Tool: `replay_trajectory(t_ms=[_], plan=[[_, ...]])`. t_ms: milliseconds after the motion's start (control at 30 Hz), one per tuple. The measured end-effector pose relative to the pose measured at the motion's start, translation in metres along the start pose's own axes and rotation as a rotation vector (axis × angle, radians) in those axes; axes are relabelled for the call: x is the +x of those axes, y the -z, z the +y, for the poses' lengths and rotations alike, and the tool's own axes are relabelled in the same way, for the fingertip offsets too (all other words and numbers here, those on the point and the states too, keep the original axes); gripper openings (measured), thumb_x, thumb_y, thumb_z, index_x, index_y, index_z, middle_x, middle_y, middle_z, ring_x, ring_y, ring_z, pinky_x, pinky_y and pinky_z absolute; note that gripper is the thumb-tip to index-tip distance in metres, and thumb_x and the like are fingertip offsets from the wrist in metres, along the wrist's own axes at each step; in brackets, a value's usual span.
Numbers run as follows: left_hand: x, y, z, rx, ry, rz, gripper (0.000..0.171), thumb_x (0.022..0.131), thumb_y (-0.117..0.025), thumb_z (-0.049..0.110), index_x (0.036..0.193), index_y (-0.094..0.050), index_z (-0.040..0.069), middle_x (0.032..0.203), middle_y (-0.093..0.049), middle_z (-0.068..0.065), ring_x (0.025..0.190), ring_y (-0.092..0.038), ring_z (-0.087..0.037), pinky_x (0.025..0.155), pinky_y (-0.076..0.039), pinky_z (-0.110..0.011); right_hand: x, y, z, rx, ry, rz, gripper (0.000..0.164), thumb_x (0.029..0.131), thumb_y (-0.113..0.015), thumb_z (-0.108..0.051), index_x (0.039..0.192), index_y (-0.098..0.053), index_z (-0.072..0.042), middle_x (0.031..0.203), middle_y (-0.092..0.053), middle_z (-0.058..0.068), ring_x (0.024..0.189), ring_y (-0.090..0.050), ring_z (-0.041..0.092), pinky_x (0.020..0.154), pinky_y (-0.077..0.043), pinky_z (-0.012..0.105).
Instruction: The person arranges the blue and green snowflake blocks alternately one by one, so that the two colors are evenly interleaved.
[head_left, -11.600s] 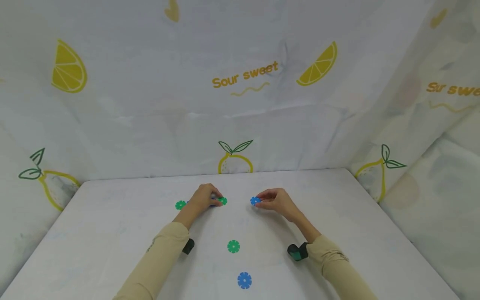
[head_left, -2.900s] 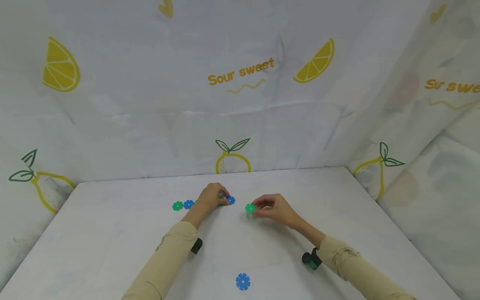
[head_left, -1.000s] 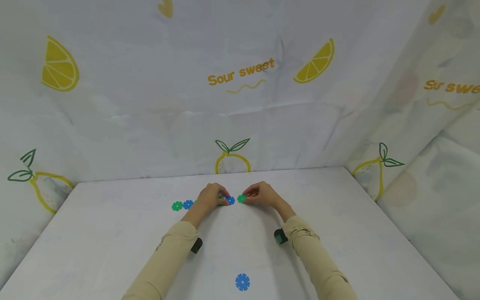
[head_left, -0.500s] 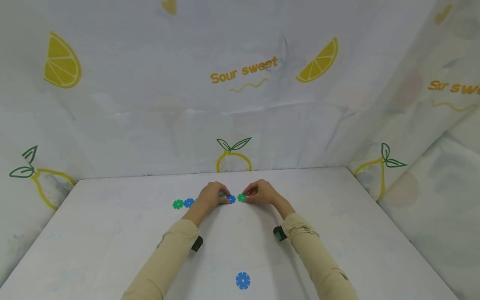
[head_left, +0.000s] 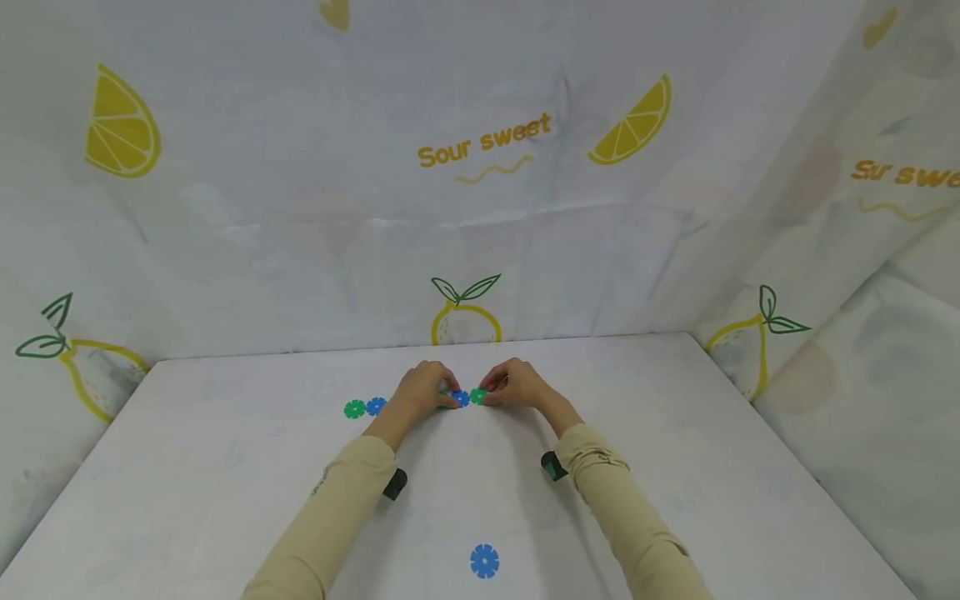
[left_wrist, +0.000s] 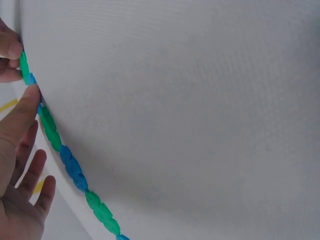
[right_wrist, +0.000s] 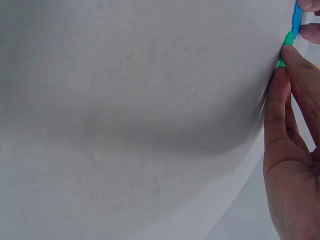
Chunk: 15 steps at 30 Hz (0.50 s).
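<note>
My left hand (head_left: 422, 390) pinches a blue snowflake disc (head_left: 461, 398) at the right end of a row of notched plastic discs. My right hand (head_left: 521, 385) pinches a green snowflake disc (head_left: 477, 397) between thumb and fingers, its edge meeting the blue one. Whether their slots are engaged, I cannot tell. Leftward the row ends in a blue disc (head_left: 376, 406) and a green disc (head_left: 355, 409); my left hand hides the middle in the head view. The left wrist view shows linked green (left_wrist: 102, 212) and blue discs (left_wrist: 73, 168) alternating, edge-on.
One loose blue snowflake disc (head_left: 484, 561) lies near the front of the white table (head_left: 225, 500). Behind the table hangs a white cloth (head_left: 315, 250) printed with lemons, and it continues along the sides. Each wrist carries a small dark camera (head_left: 553, 466).
Earlier my right hand held a blue disc, now at the row's end. The green disc from the table is now in my right hand, brought leftward until it meets that blue disc.
</note>
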<state>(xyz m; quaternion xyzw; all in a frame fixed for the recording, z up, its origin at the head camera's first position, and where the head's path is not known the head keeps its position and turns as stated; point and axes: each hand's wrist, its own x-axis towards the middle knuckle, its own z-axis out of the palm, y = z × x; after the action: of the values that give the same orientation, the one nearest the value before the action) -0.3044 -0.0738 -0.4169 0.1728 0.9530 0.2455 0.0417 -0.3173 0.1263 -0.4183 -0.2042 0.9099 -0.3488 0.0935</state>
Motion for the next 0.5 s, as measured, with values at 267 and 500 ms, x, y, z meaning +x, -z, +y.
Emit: replay_trajectory(t_ms=[267, 500], plan=[[0.0022, -0.0007, -0.001, 0.021, -0.033, 0.013, 0.02, 0.074, -0.083, 0.017, 0.091, -0.076, 0.01, 0.106, -0.067, -0.006, 0.109, -0.057, -0.026, 0.096, -0.045, -0.041, -0.0003, 0.0019, 0.0002, -0.001, -0.023, -0.008, 0.019, 0.078, -0.079, -0.007, 0.094, -0.072, 0.001, 0.079, -0.068, 0.004, 0.069, -0.058, 0.008, 0.063, -0.048, 0.018], [0.0041, -0.0032, -0.0031, 0.021, -0.032, 0.0, 0.022, 0.074, -0.083, 0.018, 0.093, -0.076, 0.009, 0.105, -0.068, -0.006, 0.109, -0.058, -0.026, 0.096, -0.045, -0.04, -0.002, 0.0017, -0.0003, 0.021, -0.023, -0.018, 0.019, 0.078, -0.078, -0.006, 0.095, -0.072, 0.001, 0.081, -0.069, 0.005, 0.07, -0.059, 0.008, 0.064, -0.049, 0.019]])
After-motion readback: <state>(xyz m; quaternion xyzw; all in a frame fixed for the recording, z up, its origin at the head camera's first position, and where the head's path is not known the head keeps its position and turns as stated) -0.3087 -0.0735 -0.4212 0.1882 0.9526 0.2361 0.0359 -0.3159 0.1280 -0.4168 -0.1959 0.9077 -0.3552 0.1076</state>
